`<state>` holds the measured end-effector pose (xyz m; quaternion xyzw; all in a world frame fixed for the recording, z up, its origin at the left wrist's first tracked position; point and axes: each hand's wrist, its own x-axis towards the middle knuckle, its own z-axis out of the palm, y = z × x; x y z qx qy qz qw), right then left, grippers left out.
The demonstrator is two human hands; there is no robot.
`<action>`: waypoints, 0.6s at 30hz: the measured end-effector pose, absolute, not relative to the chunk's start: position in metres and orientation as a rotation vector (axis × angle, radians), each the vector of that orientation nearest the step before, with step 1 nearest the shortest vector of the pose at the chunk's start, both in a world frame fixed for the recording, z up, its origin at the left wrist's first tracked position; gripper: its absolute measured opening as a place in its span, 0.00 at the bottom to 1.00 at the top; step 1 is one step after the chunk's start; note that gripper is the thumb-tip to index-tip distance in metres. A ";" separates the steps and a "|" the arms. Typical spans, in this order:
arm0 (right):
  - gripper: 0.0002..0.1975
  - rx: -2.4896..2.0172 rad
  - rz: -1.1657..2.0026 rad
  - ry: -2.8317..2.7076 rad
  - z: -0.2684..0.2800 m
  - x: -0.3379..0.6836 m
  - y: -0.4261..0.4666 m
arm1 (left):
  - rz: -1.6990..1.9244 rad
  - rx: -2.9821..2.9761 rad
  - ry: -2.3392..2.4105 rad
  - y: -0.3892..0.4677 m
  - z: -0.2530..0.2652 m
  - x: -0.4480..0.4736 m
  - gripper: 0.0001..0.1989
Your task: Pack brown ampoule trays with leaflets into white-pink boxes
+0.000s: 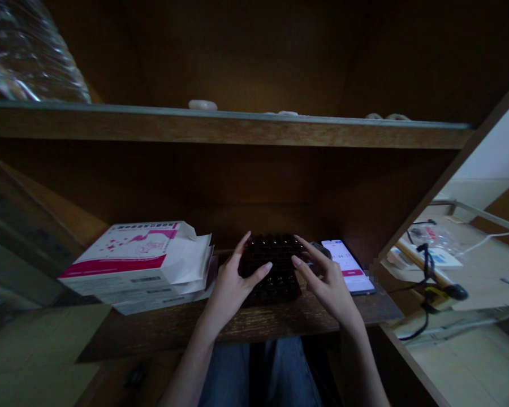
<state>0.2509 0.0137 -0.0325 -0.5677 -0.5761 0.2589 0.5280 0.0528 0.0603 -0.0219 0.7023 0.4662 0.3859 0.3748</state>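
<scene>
Between my two hands, on the dark wooden shelf board, stands a dark block [274, 281] with rows of small glossy rounded tops. It is too dim to tell exactly what it is. My left hand [234, 284] is at its left side, index finger stretched toward the back corner and thumb out over the block. On the right, my right hand [327, 282] mirrors this, thumb and index finger apart by the block's right edge. Whether the fingertips touch the block I cannot tell. Close to the right hand lies a lit phone [351, 271] showing a timer.
Stacked white and pink cartons [131, 249] with open flaps sit left of the block. An upper shelf [237, 130] crosses above my hands, carrying a plastic-wrapped pack [25, 56] and small pale items. At right, a pole with a black cable [428, 282] stands beside a cluttered table [487, 271].
</scene>
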 end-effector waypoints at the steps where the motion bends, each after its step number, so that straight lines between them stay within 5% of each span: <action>1: 0.29 -1.353 0.621 -1.369 -0.033 0.251 0.014 | 0.990 1.799 1.192 0.060 -0.022 0.053 0.39; 18: 0.27 -1.255 0.677 -1.181 -0.034 0.240 0.016 | 1.009 1.818 1.174 0.060 -0.024 0.053 0.39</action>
